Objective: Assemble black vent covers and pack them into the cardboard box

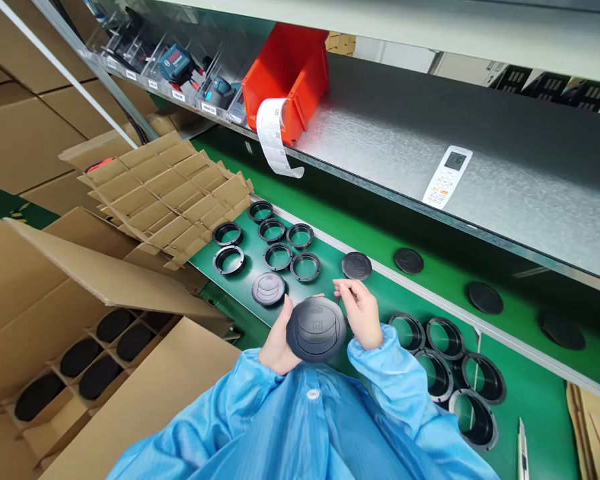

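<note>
A round black air vent with a curved louvre face is held close to my body. My left hand grips it by its left edge, thumb up along the rim. At the vent's upper right rim is my right hand, its fingers pinched together; what lies between them, if anything, is too small to make out. Another round vent lies just left of my hands, and one more vent lies behind my right hand. Black rings stand in a group at the back left.
More black rings sit right of my sleeve, near a utility knife. Several dark discs lie on the green conveyor. At left are cardboard dividers and an open carton. A shelf above bears a red bin and a remote control.
</note>
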`<move>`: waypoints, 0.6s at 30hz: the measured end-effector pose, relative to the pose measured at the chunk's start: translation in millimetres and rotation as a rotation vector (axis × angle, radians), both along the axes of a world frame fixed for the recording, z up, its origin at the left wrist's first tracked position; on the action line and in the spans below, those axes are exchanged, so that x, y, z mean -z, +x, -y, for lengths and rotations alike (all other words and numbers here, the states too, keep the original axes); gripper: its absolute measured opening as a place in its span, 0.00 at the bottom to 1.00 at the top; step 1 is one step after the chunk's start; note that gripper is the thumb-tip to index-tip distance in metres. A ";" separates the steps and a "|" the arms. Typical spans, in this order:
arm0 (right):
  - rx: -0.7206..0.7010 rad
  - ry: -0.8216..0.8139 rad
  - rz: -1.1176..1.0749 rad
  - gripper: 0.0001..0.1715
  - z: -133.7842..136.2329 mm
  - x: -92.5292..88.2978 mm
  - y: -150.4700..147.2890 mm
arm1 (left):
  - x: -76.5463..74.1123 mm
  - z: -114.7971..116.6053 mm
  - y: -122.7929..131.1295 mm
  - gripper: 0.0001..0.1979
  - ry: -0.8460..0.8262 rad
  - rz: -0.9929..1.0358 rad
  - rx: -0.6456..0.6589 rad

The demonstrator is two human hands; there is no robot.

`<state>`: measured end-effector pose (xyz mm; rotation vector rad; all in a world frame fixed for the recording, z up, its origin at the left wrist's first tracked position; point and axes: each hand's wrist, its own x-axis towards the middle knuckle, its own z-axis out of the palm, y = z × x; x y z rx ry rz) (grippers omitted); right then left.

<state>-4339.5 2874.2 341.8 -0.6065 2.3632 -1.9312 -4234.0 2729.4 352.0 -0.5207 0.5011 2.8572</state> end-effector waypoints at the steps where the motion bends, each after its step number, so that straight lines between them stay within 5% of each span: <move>1: -0.007 -0.026 0.043 0.16 -1.8 2.1 -0.2 | -2.8 0.4 1.1 0.33 0.009 -0.002 0.008; 10: -0.039 -0.044 0.068 0.19 -10.2 13.0 2.8 | -24.3 3.2 14.0 0.34 0.014 -0.066 0.060; 15: -0.040 0.010 -0.008 0.19 -5.3 -14.7 18.0 | -25.8 3.5 24.1 0.33 -0.071 -0.106 0.052; 18: -0.096 0.138 -0.230 0.20 14.0 -33.9 30.9 | -17.5 -0.6 24.0 0.31 -0.165 -0.123 0.000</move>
